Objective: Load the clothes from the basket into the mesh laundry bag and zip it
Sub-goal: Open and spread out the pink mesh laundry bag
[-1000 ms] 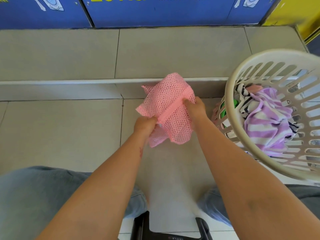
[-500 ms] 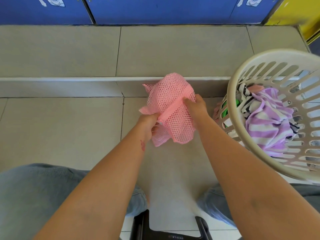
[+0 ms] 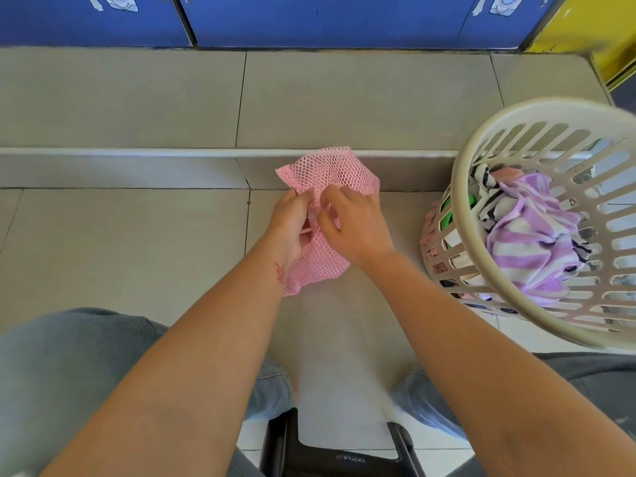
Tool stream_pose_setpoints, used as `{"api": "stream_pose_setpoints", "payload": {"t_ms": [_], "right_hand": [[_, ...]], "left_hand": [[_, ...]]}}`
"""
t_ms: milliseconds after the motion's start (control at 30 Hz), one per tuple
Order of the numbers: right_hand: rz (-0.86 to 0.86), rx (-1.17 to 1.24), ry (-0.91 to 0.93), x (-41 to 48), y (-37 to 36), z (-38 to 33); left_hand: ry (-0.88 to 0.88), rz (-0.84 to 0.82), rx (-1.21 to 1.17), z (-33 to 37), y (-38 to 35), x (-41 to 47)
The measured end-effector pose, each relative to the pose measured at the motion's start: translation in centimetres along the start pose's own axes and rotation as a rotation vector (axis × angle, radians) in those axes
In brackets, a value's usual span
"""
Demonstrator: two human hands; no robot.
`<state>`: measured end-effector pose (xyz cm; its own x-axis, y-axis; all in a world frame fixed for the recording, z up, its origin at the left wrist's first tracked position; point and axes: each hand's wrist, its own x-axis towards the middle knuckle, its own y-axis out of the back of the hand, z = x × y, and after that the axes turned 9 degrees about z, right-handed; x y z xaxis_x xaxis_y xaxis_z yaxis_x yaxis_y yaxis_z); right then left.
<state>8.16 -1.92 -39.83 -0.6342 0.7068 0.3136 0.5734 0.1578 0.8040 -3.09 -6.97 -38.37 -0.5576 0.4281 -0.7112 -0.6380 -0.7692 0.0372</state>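
The right hand (image 3: 356, 227) has slid beside the left hand (image 3: 292, 223), both pinching the mesh bag (image 3: 332, 170).

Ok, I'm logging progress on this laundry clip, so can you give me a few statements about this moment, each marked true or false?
1. Both the left hand and the right hand hold the pink mesh bag. True.
2. The purple striped garment is inside the mesh bag. False: it lies in the basket with the other clothes.
3. The basket stands on the person's right side. True.
4. The panels along the far edge of the floor are red. False: they are blue, with a yellow one at the far right.
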Motion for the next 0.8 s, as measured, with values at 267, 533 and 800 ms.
{"api": "stream_pose_setpoints", "payload": {"t_ms": [267, 533, 800], "right_hand": [[0.045, 0.122, -0.069, -0.9, -0.1, 0.3], [-0.056, 0.245, -0.430, -0.1, -0.1, 0.6], [-0.097, 0.180, -0.404, 0.3, -0.4, 0.3]], "left_hand": [[0.028, -0.015, -0.056, 0.7, 1.1, -0.1], [-0.116, -0.049, 0.020, 0.7, 1.4, 0.0], [-0.189, 0.006, 0.038, 0.9, 1.3, 0.0]]}}
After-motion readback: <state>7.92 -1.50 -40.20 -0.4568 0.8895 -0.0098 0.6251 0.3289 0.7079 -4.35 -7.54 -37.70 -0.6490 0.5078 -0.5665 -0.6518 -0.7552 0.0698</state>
